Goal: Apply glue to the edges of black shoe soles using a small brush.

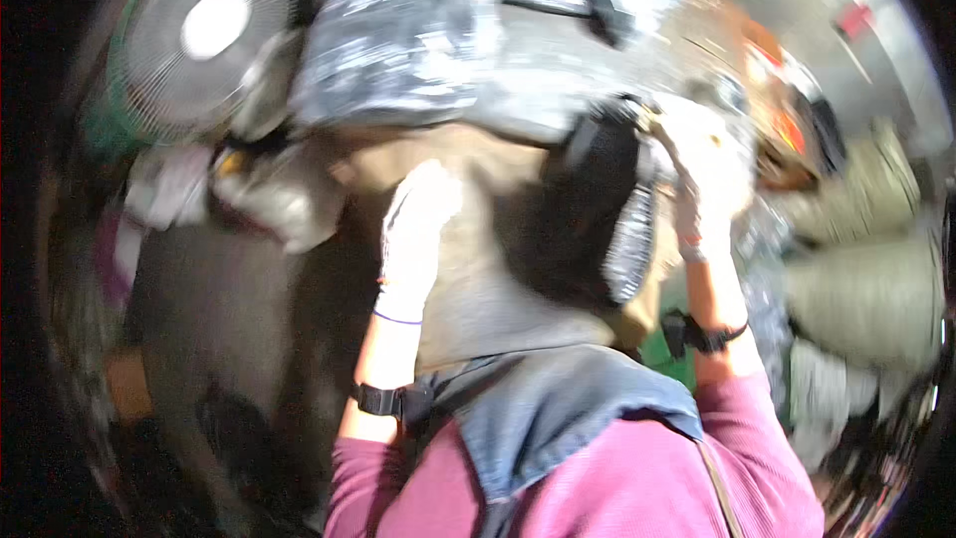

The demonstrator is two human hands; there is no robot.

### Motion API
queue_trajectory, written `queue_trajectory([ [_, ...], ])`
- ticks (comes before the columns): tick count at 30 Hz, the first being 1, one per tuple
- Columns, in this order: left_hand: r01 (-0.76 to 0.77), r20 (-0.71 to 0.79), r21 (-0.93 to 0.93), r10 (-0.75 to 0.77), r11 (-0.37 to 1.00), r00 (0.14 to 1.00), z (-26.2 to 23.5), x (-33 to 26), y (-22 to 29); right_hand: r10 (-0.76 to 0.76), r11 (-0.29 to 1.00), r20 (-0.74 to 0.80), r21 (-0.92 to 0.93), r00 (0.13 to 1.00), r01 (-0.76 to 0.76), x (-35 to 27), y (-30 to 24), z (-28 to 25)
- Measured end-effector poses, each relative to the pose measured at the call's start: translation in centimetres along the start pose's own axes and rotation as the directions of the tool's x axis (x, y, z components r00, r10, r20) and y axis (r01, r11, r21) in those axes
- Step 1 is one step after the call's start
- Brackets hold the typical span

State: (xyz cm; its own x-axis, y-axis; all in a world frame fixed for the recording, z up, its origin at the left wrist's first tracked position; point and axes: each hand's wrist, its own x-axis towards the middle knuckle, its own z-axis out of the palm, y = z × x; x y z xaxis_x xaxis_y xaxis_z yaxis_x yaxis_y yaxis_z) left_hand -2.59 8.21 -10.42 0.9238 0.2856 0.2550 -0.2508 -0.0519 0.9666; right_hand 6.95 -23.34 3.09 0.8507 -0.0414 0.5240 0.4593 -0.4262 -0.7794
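My left hand [422,207], in a white glove, is over the brown work surface [478,154]. Glare and motion smear its fingers, and nothing held shows there. On the right, my right hand [705,154], also white-gloved, has its fingers at the upper edge of a black, soft-looking item [593,174] and appears to grip it. Exactly what the item is cannot be made out. A strip of shiny clear plastic [630,249] runs along its right side. Dark shadow or black material spreads to the item's left.
Plastic-wrapped dark packages [398,35] lie across the far side. A round fan [204,35] stands at far left, with a pale bag [284,199] below it. At right are full greenish sacks [864,299] and an orange item [782,120]. A blue-grey apron [568,389] covers my lap.
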Motion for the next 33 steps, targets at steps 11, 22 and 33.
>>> queue_trajectory([
  [11,-0.178,0.393,0.720,-0.182,0.671,0.902,10.5,-0.1,-1.2,-0.503,0.349,0.152,-0.864,0.851,0.361,10.7,8.5,-13.4],
  [22,0.198,0.104,0.032,-0.200,0.980,0.974,10.0,0.1,3.2,0.025,0.375,0.260,-0.898,0.965,0.232,13.4,20.5,-13.1],
  [33,0.712,0.646,-0.585,-0.307,0.388,0.699,6.3,7.4,9.7,0.042,0.966,-0.213,-0.240,0.976,-0.094,12.5,20.4,-13.0],
])
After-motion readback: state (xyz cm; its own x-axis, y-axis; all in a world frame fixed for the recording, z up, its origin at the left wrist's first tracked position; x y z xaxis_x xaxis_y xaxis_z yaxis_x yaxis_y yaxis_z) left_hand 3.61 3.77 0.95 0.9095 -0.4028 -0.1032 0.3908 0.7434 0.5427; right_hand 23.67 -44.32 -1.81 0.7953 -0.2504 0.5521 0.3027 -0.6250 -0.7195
